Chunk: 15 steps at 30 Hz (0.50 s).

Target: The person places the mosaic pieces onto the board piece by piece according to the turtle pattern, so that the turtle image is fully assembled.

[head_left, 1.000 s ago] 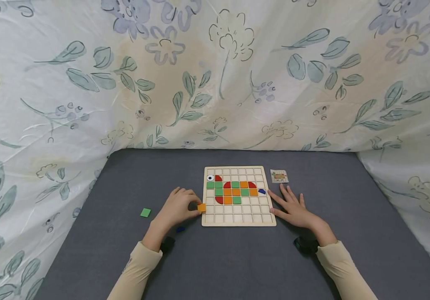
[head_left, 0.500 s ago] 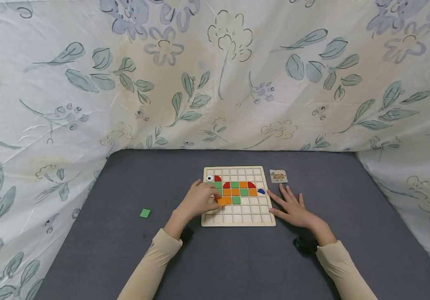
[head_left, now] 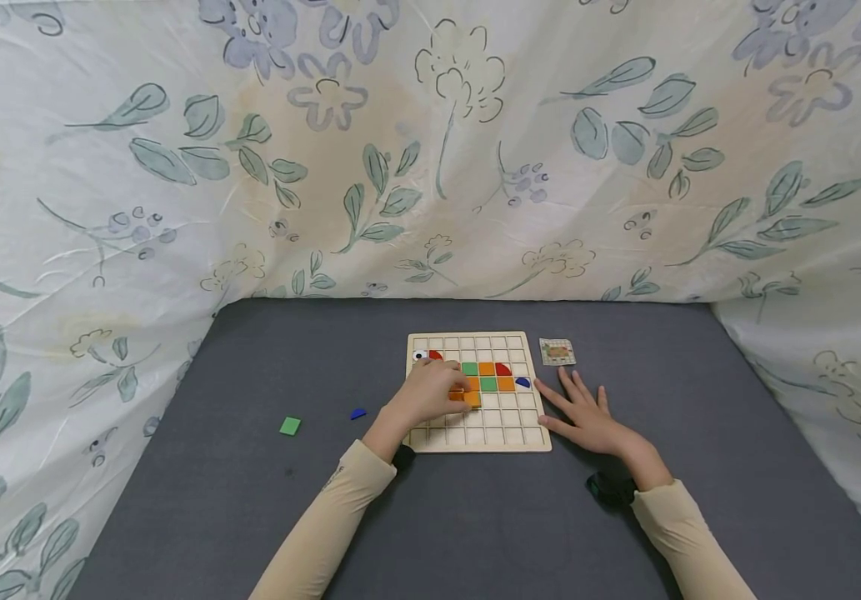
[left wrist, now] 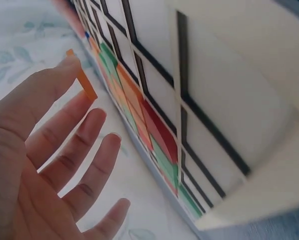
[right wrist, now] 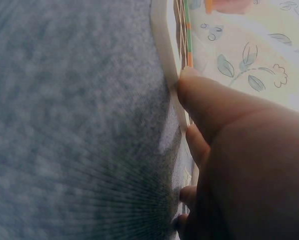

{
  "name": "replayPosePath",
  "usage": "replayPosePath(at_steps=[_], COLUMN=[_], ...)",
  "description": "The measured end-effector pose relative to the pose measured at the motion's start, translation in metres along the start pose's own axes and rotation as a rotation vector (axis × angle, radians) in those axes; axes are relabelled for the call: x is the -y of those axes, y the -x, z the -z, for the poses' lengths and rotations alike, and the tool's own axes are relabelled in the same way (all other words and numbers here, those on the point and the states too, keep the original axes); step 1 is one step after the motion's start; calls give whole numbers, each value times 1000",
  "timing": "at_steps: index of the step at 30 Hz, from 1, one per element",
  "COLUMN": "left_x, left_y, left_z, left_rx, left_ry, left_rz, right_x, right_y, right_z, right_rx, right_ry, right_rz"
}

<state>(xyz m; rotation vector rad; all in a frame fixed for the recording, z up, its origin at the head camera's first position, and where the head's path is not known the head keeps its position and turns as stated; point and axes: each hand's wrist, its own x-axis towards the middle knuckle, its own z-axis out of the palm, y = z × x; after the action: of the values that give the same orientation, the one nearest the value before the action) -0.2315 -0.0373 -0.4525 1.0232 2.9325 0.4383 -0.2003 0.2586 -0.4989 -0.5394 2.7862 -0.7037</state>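
My left hand (head_left: 428, 395) is over the wooden grid board (head_left: 508, 438) and pinches an orange square tile (head_left: 473, 400) between thumb and index finger. In the left wrist view the orange tile (left wrist: 86, 82) is held on edge, apart from the board, with the other fingers spread. Red, green and orange tiles fill some cells; the hand hides several of them. A dark blue half-round piece (head_left: 523, 382) sits in a cell near the right side. My right hand (head_left: 588, 419) has its fingers spread, and its thumb (right wrist: 202, 97) touches the board's right edge.
On the grey tabletop (head_left: 475, 525), a green square tile (head_left: 290, 427) and a blue half-round piece (head_left: 358, 413) lie left of the board. A small picture card (head_left: 558, 352) lies beyond the right hand. Behind the table hangs a flowered cloth (head_left: 445, 167).
My left hand has carried the orange tile rightward from the board's left edge to above its middle. The loose blue piece shows again as the arm moved past. My right hand stays put.
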Motion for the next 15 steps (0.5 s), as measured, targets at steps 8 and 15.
replayPosePath(at_steps=[8, 15], left_x=[-10, -20], left_y=[-14, -22], left_z=[-8, -12], left_rx=[26, 28], left_ry=[-19, -78], left_rz=[-4, 33], right_x=[0, 0], right_y=[-1, 0], right_z=[0, 0], right_rx=[-18, -8], right_ry=[19, 6], right_rz=[6, -5])
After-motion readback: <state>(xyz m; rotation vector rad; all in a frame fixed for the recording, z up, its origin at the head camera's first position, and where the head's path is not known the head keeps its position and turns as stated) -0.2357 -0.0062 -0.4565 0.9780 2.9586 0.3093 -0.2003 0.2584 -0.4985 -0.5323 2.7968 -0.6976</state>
